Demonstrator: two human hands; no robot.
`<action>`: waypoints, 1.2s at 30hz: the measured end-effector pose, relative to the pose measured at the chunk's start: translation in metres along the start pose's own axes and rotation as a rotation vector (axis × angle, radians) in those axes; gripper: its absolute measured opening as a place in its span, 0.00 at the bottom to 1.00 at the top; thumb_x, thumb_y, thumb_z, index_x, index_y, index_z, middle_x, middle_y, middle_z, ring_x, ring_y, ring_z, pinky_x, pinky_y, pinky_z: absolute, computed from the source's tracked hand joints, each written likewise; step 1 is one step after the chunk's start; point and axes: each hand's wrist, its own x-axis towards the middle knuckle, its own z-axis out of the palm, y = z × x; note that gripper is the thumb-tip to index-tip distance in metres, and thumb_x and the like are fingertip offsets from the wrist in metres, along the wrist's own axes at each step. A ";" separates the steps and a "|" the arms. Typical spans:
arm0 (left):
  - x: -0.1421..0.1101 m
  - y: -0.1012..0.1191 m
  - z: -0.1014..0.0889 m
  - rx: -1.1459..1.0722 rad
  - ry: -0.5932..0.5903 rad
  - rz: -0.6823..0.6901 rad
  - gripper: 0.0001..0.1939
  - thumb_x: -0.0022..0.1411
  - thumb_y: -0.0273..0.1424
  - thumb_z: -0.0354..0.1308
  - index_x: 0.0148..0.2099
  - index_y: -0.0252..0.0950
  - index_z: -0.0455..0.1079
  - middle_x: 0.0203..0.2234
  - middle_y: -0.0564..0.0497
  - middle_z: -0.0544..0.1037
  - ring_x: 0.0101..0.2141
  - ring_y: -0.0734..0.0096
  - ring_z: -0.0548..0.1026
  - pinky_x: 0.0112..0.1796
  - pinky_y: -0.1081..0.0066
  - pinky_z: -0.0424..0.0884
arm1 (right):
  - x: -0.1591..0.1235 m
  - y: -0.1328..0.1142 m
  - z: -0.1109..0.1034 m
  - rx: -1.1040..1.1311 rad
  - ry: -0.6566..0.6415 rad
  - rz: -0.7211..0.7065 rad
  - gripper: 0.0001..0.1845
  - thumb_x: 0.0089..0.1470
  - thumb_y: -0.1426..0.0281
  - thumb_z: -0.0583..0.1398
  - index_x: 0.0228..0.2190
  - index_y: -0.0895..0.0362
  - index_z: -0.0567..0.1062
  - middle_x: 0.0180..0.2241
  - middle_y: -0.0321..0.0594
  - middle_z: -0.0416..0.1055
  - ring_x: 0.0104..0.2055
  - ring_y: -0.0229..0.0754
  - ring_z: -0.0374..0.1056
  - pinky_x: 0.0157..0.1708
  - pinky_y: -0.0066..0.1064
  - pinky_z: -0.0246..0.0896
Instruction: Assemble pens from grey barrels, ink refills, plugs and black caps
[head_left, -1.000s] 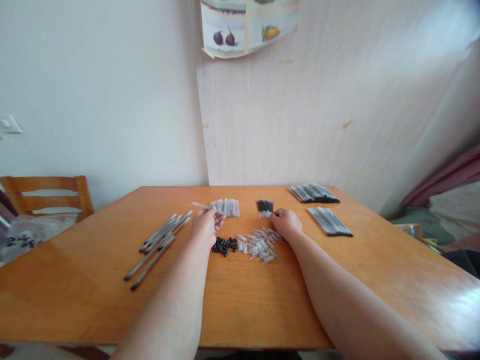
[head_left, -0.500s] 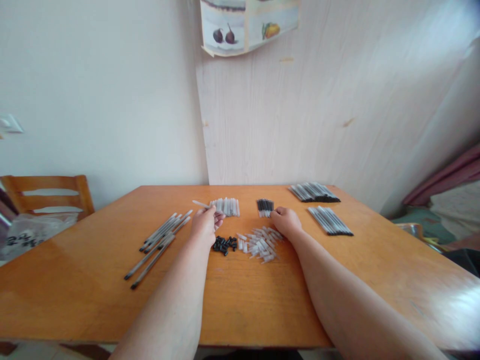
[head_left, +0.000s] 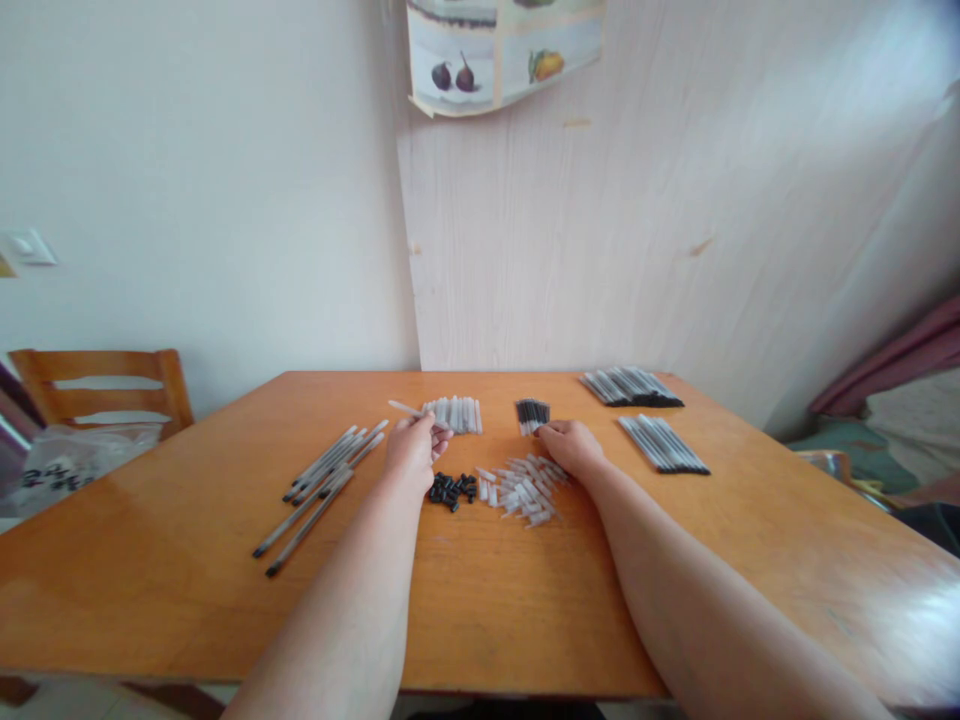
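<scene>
My left hand (head_left: 415,442) is closed around a clear pen barrel (head_left: 401,407), whose one end sticks out up and to the left. It hovers by a row of similar barrels (head_left: 463,415) lying side by side. At the near end of a row of dark pen refills (head_left: 532,414), the fingertips of my right hand (head_left: 571,443) are pinched together; what is between them is too small to make out. Small black caps (head_left: 452,490) lie in a heap between my forearms. Beside them is a loose pile of short translucent tips (head_left: 526,492), just below my right hand.
Several long pens with dark ends (head_left: 330,480) lie slanted on the left of the wooden table (head_left: 480,630). To the right lie a row of black-ended pens (head_left: 663,445) and a larger stack (head_left: 632,387) behind it. A chair (head_left: 105,385) stands at the left.
The fingertips of my right hand have shifted slightly left along the near ends of the refills. My left hand keeps its hold on the barrel. The whole view has moved slightly.
</scene>
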 end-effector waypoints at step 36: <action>0.046 0.013 -0.013 1.063 0.167 0.314 0.10 0.45 0.23 0.62 0.21 0.38 0.65 0.19 0.47 0.72 0.34 0.58 0.76 0.30 0.71 0.66 | 0.002 0.003 0.002 0.098 0.062 0.087 0.21 0.55 0.58 0.50 0.31 0.54 0.79 0.33 0.45 0.76 0.35 0.45 0.70 0.27 0.29 0.52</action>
